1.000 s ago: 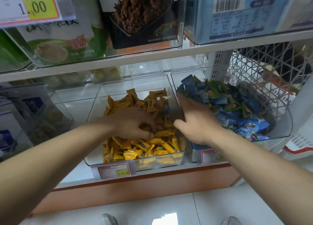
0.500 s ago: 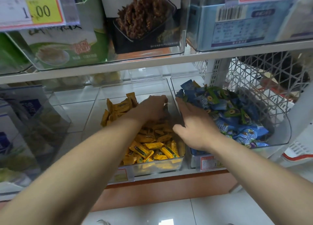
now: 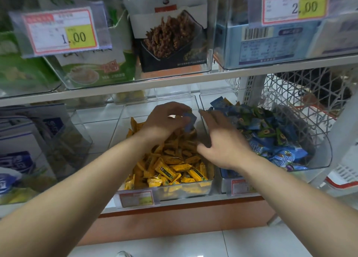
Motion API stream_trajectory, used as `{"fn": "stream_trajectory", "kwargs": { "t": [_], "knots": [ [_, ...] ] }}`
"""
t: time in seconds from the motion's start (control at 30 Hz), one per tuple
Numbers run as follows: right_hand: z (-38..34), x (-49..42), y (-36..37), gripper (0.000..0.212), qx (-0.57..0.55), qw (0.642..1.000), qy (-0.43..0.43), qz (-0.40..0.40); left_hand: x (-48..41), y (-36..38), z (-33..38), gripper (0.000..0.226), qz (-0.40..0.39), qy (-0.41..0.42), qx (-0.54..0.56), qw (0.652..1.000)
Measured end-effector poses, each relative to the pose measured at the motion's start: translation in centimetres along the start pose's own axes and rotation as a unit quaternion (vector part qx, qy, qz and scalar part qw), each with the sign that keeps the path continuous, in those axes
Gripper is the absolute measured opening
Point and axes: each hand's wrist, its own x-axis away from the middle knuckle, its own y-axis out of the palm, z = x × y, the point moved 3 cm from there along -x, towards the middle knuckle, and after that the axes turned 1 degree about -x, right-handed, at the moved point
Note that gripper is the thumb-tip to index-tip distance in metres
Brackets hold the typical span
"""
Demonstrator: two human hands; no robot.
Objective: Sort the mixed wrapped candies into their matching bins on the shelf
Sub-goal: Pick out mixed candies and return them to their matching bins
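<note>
Left hand (image 3: pixel 166 119) is up out of the yellow pile. Half a second ago it sat knuckles-up at the back of the bin; now it has one blue candy (image 3: pixel 189 121). Right hand (image 3: pixel 224 146) barely shifted, same spot across the two bins.

Blue candy: pinched between the left thumb and curled fingertips, in the air over the back right corner of the yellow bin (image 3: pixel 184 192), close to the wall next to the neighbouring bin. Wrapper is motion-blurred (print unreadable).

Right hand: fingers straight and spread, nothing in them. Index points toward the back, tip just beside the held candy, not clearly touching it. Palm sits over the seam between the bins; cannot tell whether it touches the rims.

Yellow candies (image 3: pixel 174 169) fill the clear yellow bin, heaped toward the front. Blue candies (image 3: pixel 271 134), with some green-marked wrappers among them, are piled in the clear blue bin (image 3: pixel 321 156) just to the right. Both bins stand side by side on the lower shelf. Small label (image 3: pixel 136 198) on the yellow bin's front.

Further out: white lattice basket (image 3: pixel 290 94) behind the blue bin. Upper shelf (image 3: pixel 174 77) carries boxed snacks in clear trays, with a 1.00 price tag (image 3: pixel 62 32) and a 2.00 price tag (image 3: pixel 294 5). White tile floor (image 3: pixel 174 245) below.
</note>
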Motion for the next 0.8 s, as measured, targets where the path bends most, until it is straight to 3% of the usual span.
{"fn": "stream_trajectory", "kwargs": {
  "t": [0.13, 0.23, 0.33, 0.4, 0.47, 0.57, 0.73, 0.8],
  "knots": [
    [-2.2, 0.0, -0.9, 0.068, -0.072, 0.996, -0.02, 0.056, 2.3, 0.2, 1.0, 0.023, -0.018, -0.057, 0.224, 0.973],
    [-2.3, -0.2, -2.1, 0.044, -0.107, 0.992, -0.014, 0.067, 3.0, -0.5, 1.0, 0.025, -0.052, -0.083, 0.269, 0.958],
    [-0.7, -0.1, -3.9, 0.027, -0.065, 0.991, 0.024, 0.116, 2.8, -1.7, 0.0, 0.022, -0.028, -0.092, 0.139, 0.986],
    [1.1, 0.2, -5.1, 0.032, 0.057, 0.983, 0.074, 0.16, 2.4, -2.6, -1.2, 0.015, 0.013, -0.084, -0.053, 0.995],
    [3.1, 0.4, -5.9, 0.039, 0.166, 0.965, 0.16, 0.126, 2.0, -3.0, -2.3, 0.012, 0.003, -0.07, -0.23, 0.971],
    [4.3, 0.3, -6.0, 0.05, 0.245, 0.94, 0.232, 0.054, 1.1, -2.6, -3.3, 0.025, -0.023, -0.063, -0.308, 0.949],
    [0.5, -0.3, -5.2, 0.049, 0.19, 0.968, 0.104, 0.128, -2.1, -0.7, -3.9, 0.041, -0.044, -0.025, -0.371, 0.927],
    [-1.0, -0.4, -4.1, 0.052, 0.148, 0.981, 0.048, 0.115, -3.5, 0.3, -4.4, 0.045, -0.067, -0.018, -0.39, 0.918]
  ]
}}
